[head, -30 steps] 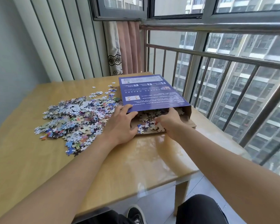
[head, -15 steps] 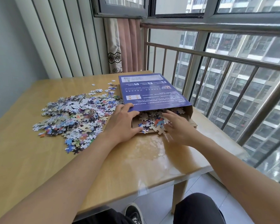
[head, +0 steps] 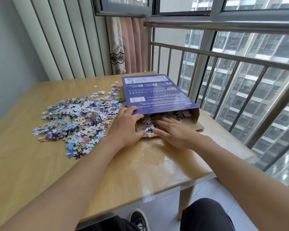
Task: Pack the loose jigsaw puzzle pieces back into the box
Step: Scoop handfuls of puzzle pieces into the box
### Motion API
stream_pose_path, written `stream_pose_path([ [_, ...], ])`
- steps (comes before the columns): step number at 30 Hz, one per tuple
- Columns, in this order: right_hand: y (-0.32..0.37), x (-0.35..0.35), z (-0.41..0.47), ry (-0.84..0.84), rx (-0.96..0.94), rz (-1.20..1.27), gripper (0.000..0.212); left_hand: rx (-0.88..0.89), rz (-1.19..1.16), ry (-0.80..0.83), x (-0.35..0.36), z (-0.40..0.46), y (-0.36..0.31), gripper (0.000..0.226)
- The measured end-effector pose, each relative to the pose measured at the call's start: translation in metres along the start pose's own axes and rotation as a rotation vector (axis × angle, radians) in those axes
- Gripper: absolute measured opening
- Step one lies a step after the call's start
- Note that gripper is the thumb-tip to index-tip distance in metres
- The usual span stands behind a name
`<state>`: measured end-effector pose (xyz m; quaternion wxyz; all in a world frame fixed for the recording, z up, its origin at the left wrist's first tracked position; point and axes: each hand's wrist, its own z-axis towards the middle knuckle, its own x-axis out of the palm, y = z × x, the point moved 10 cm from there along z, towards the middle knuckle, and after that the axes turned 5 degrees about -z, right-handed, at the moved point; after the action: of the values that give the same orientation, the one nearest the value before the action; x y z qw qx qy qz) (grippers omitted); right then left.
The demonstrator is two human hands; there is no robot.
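Flat blue cardboard box (head: 154, 94) lay on glossy tan wooden table (head: 40, 172), brown open mouth toward person, at 1 o'clock from table centre. Left hand (head: 127, 126) gripped box's near-left corner, thumb on printed top. Right hand (head: 172, 130) flat, fingers spread, resting on pieces in mouth; interior beyond in shadow. Loose knobbed puzzle pieces (head: 77, 120) heaped at 9 o'clock of box, print unreadable.

— What is seen beyond the wooden table (head: 40, 164)?
— A pink curtain (head: 132, 45), a metal railing (head: 223, 55), and apartment blocks (head: 265, 77) outside.
— And below?
— Possibly a dark sneaker (head: 138, 219) on tiled floor.
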<state>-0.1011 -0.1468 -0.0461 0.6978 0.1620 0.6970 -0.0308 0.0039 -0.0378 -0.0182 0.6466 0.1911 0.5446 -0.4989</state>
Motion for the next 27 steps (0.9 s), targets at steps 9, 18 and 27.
stream_pose_path([
  [9, 0.060, -0.006, -0.018, -0.083, -0.283, 0.000, 0.040, 0.011, -0.018, 0.015, -0.002, 0.002, 0.003, 0.054],
  [18, 0.014, -0.001, 0.009, -0.023, -0.105, -0.057, 0.058, 0.030, -0.040, 0.031, -0.004, -0.001, 0.004, 0.053],
  [27, 0.015, -0.009, -0.003, -0.071, -0.095, 0.047, 0.054, 0.031, -0.055, 0.026, -0.006, -0.003, 0.004, 0.051],
])
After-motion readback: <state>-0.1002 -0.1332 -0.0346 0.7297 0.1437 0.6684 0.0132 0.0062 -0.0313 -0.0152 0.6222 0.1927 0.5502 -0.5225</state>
